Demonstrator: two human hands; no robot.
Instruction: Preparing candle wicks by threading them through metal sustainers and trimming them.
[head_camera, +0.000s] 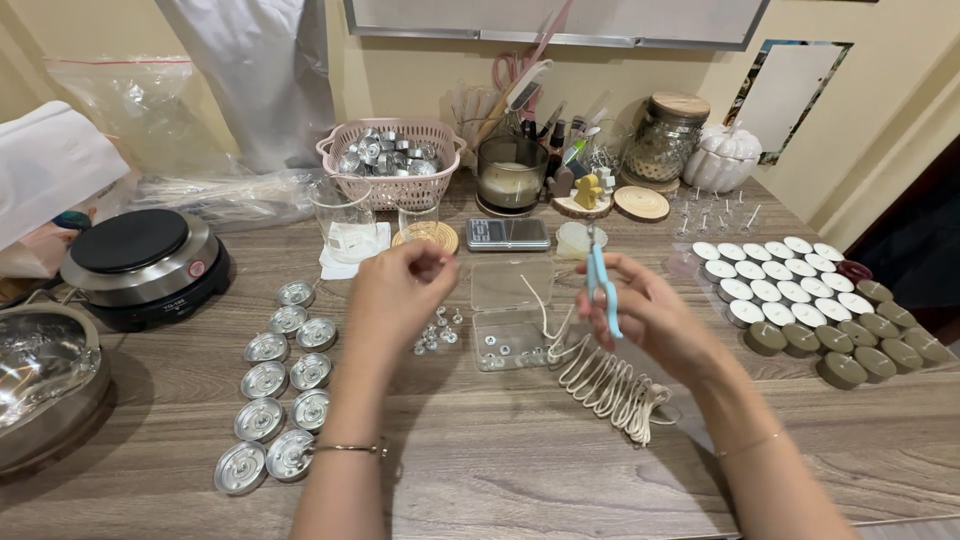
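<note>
- The left hand, at the centre of the frame, is pinching something small between its fingertips, too small to name; it may be a cut piece of wick.
- The right hand, right of centre, is gripping light-blue scissors, blades pointing up.
- A coil of white wick cord is lying on the tabletop just under that hand, one strand rising toward a clear plastic box.
- Judging by this, keeping the strand taut and snipping squarely would give even lengths.
- Empty metal tealight cups are sitting at lower left.
</note>
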